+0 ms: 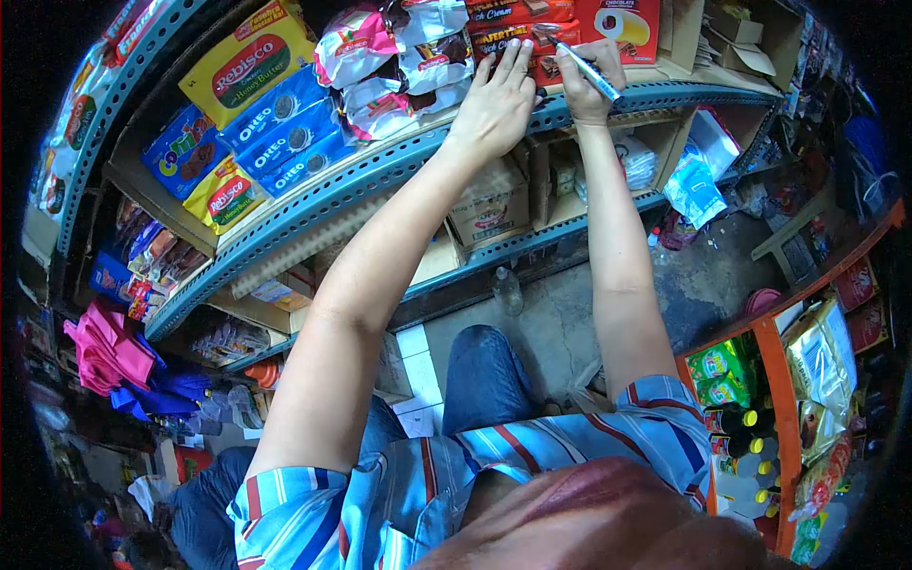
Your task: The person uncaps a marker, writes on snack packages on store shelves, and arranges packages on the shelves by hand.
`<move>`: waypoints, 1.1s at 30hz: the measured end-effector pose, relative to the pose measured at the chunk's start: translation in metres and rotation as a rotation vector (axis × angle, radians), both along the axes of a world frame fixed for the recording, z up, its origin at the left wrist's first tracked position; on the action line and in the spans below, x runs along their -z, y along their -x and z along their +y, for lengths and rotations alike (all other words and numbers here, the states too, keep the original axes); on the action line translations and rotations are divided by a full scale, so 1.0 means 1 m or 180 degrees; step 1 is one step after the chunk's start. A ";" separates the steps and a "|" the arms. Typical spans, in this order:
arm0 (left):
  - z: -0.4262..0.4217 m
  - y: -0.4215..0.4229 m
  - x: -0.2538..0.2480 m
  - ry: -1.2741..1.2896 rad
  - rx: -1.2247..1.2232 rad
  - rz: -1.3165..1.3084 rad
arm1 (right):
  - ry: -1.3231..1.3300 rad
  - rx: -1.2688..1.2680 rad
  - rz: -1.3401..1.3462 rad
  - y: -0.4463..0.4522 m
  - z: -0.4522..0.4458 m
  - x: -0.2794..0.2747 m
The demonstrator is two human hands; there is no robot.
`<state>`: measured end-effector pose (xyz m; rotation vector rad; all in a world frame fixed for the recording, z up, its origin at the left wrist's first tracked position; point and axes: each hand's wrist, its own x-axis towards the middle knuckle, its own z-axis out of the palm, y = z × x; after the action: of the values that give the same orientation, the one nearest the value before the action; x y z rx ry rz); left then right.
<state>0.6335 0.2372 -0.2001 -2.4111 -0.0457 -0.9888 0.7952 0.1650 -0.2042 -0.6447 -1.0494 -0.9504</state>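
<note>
My right hand (591,87) grips a white and blue marker pen (602,82), its dark tip pointing up and left at the red Wafertime packs (499,40). Stretched fingers of my left hand (497,106) rest flat on the lower part of these packs. Left of them lie pink, white and brown wrapped packs (418,66). A red box with a chocolate roll picture (622,24) stands just beyond my right hand. Whether the tip touches a pack, I cannot tell.
A blue perforated metal shelf edge (380,157) curves below the goods. Blue Oreo packs (285,138) and a yellow Rebisco pack (249,71) sit further left. Cardboard boxes (489,204) fill the lower shelf. A clear bottle (507,290) stands on the floor; an orange rack (777,427) is at right.
</note>
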 end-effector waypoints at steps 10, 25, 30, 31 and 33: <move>0.004 -0.001 0.004 -0.0025 0.0049 -0.0104 | 0.0361 0.0196 -0.0154 0.000 0.006 0.000; 0.002 0.000 0.004 0.0093 0.0106 -0.0131 | 0.0317 0.0123 0.0059 0.001 0.003 0.002; 0.002 0.000 0.003 0.0096 0.0090 -0.0121 | 0.0338 0.0063 -0.0073 -0.002 0.008 0.001; 0.002 0.000 0.003 0.0096 0.0092 -0.0120 | 0.0339 0.0053 -0.0080 -0.003 0.009 0.002; 0.002 0.000 0.003 0.0097 0.0092 -0.0113 | 0.0309 0.0167 -0.0048 -0.004 0.009 0.002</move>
<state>0.6334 0.2393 -0.2033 -2.4283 -0.0390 -1.0512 0.7988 0.1745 -0.2066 -0.7494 -1.1017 -0.9553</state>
